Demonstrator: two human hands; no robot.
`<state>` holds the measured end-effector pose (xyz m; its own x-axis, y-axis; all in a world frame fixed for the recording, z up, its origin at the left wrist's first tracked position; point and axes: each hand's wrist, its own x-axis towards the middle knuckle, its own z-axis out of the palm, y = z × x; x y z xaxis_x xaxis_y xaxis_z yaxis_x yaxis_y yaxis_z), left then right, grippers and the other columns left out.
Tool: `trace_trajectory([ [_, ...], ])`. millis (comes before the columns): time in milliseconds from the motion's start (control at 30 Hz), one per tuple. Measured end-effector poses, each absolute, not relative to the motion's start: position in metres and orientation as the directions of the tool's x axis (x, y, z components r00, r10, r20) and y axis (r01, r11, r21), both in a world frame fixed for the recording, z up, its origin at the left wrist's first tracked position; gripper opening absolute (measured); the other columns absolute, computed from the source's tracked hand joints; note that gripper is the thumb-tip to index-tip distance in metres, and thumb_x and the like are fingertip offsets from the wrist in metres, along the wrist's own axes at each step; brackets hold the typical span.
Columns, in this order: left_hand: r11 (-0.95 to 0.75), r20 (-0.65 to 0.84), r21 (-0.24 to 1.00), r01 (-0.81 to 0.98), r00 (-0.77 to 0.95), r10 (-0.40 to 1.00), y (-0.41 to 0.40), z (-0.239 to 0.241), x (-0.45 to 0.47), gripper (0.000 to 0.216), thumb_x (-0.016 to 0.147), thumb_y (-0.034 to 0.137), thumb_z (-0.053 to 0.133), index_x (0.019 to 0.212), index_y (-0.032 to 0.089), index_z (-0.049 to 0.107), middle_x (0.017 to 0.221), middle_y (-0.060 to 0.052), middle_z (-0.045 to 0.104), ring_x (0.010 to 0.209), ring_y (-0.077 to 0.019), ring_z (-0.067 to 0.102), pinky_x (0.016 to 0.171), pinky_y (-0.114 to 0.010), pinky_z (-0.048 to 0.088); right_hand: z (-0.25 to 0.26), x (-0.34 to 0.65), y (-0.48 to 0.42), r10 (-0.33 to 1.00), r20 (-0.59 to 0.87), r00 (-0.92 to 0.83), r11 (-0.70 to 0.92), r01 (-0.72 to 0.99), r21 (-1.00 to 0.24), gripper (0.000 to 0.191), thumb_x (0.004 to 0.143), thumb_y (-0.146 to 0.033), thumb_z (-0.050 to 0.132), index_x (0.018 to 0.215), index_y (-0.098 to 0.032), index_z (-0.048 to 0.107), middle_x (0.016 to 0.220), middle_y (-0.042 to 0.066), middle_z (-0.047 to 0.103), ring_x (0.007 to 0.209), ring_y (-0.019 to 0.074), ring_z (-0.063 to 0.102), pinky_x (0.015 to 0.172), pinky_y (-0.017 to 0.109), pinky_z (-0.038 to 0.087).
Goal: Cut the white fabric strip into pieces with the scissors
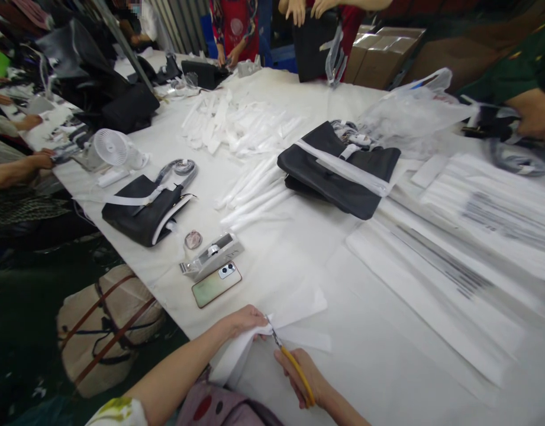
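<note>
My left hand (pixel 243 322) pinches a white sheet of thin fabric (pixel 299 307) at the table's near edge, part of it hanging down toward my lap. Yellow-handled scissors (pixel 292 361) sit in my right hand (pixel 305 376), their blades at the sheet just beside my left fingers. A narrow white strip (pixel 310 339) lies right of the blades.
A phone (pixel 216 284) and a tape dispenser (pixel 212 254) lie just beyond my left hand. Black bags (pixel 338 171) (pixel 141 213), white strips (pixel 250 195), a small fan (pixel 112 148) and stacked white sheets (pixel 454 254) cover the white table (pixel 379 367). Other people work around it. A beige bag (pixel 107 325) sits on the floor at left.
</note>
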<state>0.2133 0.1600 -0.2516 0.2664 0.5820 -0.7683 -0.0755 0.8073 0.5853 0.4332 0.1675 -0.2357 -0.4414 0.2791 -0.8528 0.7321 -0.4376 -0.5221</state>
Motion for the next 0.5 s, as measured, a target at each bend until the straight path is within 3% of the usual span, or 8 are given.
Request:
trace_trajectory([
  [200, 0.809, -0.768, 0.585, -0.062, 0.278, 0.577, 0.161, -0.250, 0.211, 0.046, 0.060, 0.056, 0.073, 0.070, 0.011, 0.070, 0.066, -0.008, 0.067, 0.058, -0.0164, 0.054, 0.051, -0.028, 0.037, -0.239, 0.423, 0.160, 0.247, -0.879, -0.408, -0.502, 0.721, -0.477, 0.053, 0.089, -0.068, 0.030, 0.075, -0.020, 0.047, 0.039, -0.004, 0.043, 0.033, 0.0158, 0.048, 0.031, 0.025, 0.039],
  [500, 0.826, -0.791, 0.563, -0.021, 0.276, 0.546, 0.167, -0.255, 0.212, 0.034, 0.062, 0.046, 0.070, 0.065, 0.013, 0.068, 0.060, -0.004, 0.065, 0.049, -0.0132, 0.049, 0.049, -0.028, 0.038, -0.231, 0.415, 0.155, 0.337, -0.869, -0.362, -0.479, 0.729, -0.489, 0.062, 0.081, -0.080, 0.030, 0.066, -0.022, 0.042, 0.037, 0.001, 0.044, 0.034, 0.0203, 0.051, 0.030, 0.031, 0.042],
])
